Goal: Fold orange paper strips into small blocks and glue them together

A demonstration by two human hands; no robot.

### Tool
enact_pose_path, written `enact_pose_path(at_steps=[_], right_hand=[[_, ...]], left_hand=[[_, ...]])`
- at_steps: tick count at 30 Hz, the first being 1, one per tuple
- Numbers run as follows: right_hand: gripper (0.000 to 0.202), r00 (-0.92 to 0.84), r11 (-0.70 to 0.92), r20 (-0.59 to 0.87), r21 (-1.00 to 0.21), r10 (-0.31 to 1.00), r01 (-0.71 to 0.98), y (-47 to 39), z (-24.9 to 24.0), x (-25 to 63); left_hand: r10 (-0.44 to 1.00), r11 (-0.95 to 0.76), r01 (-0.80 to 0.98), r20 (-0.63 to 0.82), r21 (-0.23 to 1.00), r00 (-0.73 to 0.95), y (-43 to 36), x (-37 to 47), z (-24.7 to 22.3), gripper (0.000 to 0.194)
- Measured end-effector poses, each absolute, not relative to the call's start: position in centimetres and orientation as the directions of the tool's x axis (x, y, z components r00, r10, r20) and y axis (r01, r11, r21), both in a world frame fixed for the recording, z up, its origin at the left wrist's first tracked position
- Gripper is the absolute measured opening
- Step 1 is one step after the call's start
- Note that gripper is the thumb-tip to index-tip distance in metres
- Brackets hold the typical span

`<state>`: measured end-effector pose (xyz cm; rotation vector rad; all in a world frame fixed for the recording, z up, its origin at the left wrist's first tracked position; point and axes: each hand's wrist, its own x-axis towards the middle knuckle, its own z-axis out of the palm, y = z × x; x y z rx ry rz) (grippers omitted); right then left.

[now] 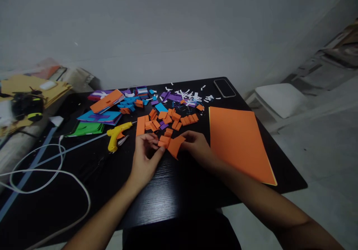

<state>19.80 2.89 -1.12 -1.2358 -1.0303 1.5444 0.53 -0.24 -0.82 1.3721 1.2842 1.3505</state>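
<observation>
Between my hands, above the front of the black table, is a folded piece of orange paper (175,145). My left hand (147,153) pinches its left end between thumb and fingers. At its right edge, my right hand (197,149) is closed on the same piece; those fingertips are partly hidden. Just beyond lie several small folded orange paper pieces (176,125), some touching one another. An orange paper strip (140,125) lies behind my left hand. To its left rests a yellow glue gun (119,134), nozzle pointing right.
Orange sheets (237,138) lie at the right, with a phone (224,88) behind. White paper scraps (192,97) spread at the back. Stacked coloured paper (100,117) sits at the left. A white cable (75,177) loops across the left side. A white stool (279,99) stands beyond the table.
</observation>
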Motion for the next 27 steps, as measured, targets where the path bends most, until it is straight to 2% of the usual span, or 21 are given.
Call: enact_pose_path(at_steps=[2, 4, 6, 9, 11, 21, 27], right_hand=[[0.015, -0.171, -0.351, -0.321, -0.917, 0.931, -0.189, 2.94, -1.42, 19.73], [0.017, -0.212, -0.387, -0.343, -0.895, 0.915, -0.221, 2.94, -1.79, 19.67], [0.018, -0.236, -0.397, -0.343, -0.886, 0.909, -0.239, 2.94, -2.08, 19.62], [0.018, -0.245, -0.390, -0.333, -0.888, 0.910, -0.242, 2.91, -2.19, 19.54], [0.018, -0.239, -0.380, -0.326, -0.894, 0.915, -0.238, 2.89, -2.08, 19.47], [0.017, -0.206, -0.320, -0.281, -0.927, 0.937, -0.193, 2.77, -1.74, 19.25], [0.016, -0.225, -0.272, -0.232, -0.948, 0.946, -0.165, 2.66, -1.84, 19.23]], left_hand=[[0.953, -0.298, 0.318, 0.299, 0.900, 0.047, -0.21, -0.01, -0.43, 0.042], [0.925, -0.379, 0.428, 0.324, 0.820, 0.198, -0.16, -0.33, -0.21, 0.050], [0.912, -0.405, 0.465, 0.315, 0.787, 0.261, -0.09, -0.40, -0.28, 0.044], [0.933, -0.359, 0.467, 0.296, 0.808, 0.205, 0.02, -0.28, -0.72, 0.020], [0.948, -0.319, 0.462, 0.277, 0.828, 0.159, 0.09, -0.22, -0.96, 0.011], [0.981, -0.193, 0.450, 0.177, 0.872, 0.078, 0.37, -0.07, -0.89, 0.007], [0.968, -0.247, 0.441, 0.198, 0.863, 0.154, 0.37, 0.03, -0.71, 0.015]])
